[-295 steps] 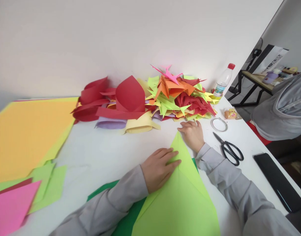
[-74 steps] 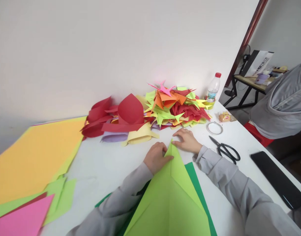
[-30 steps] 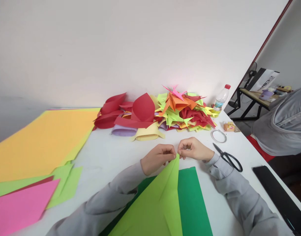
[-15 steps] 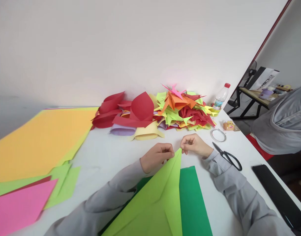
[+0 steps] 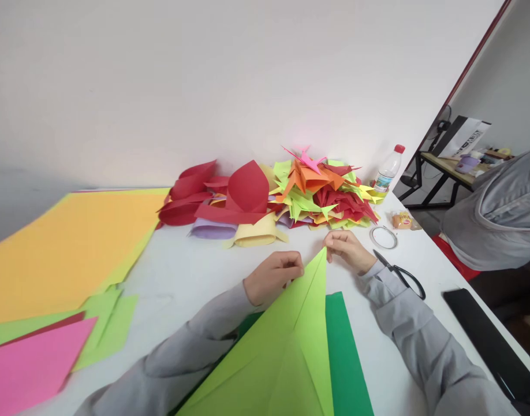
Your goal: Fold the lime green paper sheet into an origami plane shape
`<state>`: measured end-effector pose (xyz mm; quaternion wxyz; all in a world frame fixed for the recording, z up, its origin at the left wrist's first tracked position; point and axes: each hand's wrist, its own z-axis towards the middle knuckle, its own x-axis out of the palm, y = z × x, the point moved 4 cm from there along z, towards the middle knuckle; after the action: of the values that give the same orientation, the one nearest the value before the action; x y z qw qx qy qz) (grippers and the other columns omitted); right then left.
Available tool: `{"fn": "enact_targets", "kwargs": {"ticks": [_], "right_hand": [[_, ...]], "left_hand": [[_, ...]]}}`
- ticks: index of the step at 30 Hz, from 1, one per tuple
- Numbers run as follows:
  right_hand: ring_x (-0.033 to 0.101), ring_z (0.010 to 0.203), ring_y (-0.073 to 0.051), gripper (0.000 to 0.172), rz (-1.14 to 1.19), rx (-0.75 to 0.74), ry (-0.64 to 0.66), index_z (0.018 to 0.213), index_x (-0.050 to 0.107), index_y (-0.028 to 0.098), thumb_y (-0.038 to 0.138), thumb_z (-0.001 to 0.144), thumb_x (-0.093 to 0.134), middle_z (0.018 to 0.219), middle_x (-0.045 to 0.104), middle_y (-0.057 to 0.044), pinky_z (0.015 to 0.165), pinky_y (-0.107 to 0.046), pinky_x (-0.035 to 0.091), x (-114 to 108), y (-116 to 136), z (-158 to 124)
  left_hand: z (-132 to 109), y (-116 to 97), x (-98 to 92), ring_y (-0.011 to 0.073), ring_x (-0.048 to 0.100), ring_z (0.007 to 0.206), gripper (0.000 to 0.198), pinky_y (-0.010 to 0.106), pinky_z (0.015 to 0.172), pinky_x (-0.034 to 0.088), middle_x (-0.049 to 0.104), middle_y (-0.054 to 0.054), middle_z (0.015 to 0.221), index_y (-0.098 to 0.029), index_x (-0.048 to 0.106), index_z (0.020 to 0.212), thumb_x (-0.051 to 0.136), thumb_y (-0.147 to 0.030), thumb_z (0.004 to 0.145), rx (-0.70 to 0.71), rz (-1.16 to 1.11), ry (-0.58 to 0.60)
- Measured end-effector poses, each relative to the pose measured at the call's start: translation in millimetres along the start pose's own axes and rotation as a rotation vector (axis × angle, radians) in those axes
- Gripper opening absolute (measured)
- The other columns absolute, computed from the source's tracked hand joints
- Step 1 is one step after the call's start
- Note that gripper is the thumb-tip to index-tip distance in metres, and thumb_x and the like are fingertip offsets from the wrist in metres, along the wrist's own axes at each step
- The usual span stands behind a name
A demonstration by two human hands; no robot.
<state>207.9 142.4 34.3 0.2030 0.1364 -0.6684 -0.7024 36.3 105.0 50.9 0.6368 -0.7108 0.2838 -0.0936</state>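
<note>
A large lime-green sheet of paper (image 5: 286,341) with several creases rises to a pointed tip in front of me. My right hand (image 5: 346,249) is closed in a pinch on that tip. Lower on the left edge, my left hand (image 5: 276,276) grips the same sheet with curled fingers; its thumb is partly hidden. Beneath the lime sheet lies a dark green sheet (image 5: 347,352), showing mostly on the right. Scissors (image 5: 401,274) with black handles lie right of my right hand, and a roll of tape (image 5: 383,237) sits just beyond them.
Folded colored paper shapes (image 5: 317,190) are heaped against the wall, beside red paper pieces (image 5: 247,190). Large yellow-orange sheets (image 5: 83,248) and a pink sheet (image 5: 40,364) lie left. A bottle (image 5: 388,167), a wrapped snack (image 5: 403,220) and a black flat object (image 5: 485,341) stand or lie right.
The tip of the lime-green paper has moved up and slightly right with my right hand. My left hand has stayed nearly in place on the left edge.
</note>
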Motion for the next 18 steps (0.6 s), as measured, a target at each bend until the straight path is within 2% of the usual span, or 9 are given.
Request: {"fn": "enact_targets", "kwargs": {"ticks": [4, 7, 11, 14, 18], "right_hand": [[0.051, 0.052, -0.009, 0.033, -0.018, 0.067, 0.011, 0.073, 0.066, 0.015, 0.045, 0.065, 0.077, 0.061, 0.061, 0.002, 0.053, -0.023, 0.038, 15, -3, -1], [0.042, 0.049, -0.007, 0.033, -0.066, 0.097, -0.009, 0.067, 0.065, 0.014, 0.039, 0.056, 0.084, 0.055, 0.056, 0.005, 0.05, -0.021, 0.029, 24, -5, -2], [0.034, 0.048, -0.006, 0.033, -0.083, 0.111, -0.007, 0.065, 0.065, 0.014, 0.039, 0.055, 0.084, 0.051, 0.05, 0.007, 0.049, -0.022, 0.022, 30, -6, -3], [0.034, 0.048, -0.006, 0.031, -0.081, 0.098, 0.001, 0.066, 0.066, 0.015, 0.039, 0.058, 0.083, 0.051, 0.049, 0.007, 0.049, -0.022, 0.023, 31, -5, -4], [0.039, 0.049, -0.007, 0.028, -0.074, 0.056, -0.028, 0.062, 0.065, 0.016, 0.037, 0.057, 0.083, 0.051, 0.052, 0.007, 0.051, -0.022, 0.028, 29, 0, -3]], "left_hand": [[0, 1, 0.4, 0.0101, 0.042, 0.048, 0.017, 0.023, 0.049, 0.034, 0.043, -0.007, 0.049, -0.019, 0.049, 0.057, 0.053, -0.036, 0.06, 0.008, -0.002, -0.021], [0, 2, 0.4, 0.0101, 0.042, 0.049, 0.018, 0.023, 0.049, 0.034, 0.043, -0.007, 0.05, -0.019, 0.05, 0.058, 0.053, -0.036, 0.061, 0.015, 0.001, -0.032], [1, 3, 1.4, 0.01, 0.042, 0.049, 0.021, 0.024, 0.049, 0.035, 0.046, -0.006, 0.054, -0.018, 0.054, 0.066, 0.053, -0.039, 0.065, 0.039, 0.007, -0.044], [1, 2, 2.2, 0.01, 0.042, 0.049, 0.023, 0.024, 0.049, 0.036, 0.045, -0.007, 0.055, -0.019, 0.054, 0.07, 0.053, -0.041, 0.068, 0.072, 0.023, -0.048], [0, 0, 3.1, 0.01, 0.041, 0.05, 0.022, 0.024, 0.05, 0.035, 0.042, -0.007, 0.053, -0.019, 0.05, 0.065, 0.052, -0.041, 0.068, 0.083, 0.022, -0.038]]}}
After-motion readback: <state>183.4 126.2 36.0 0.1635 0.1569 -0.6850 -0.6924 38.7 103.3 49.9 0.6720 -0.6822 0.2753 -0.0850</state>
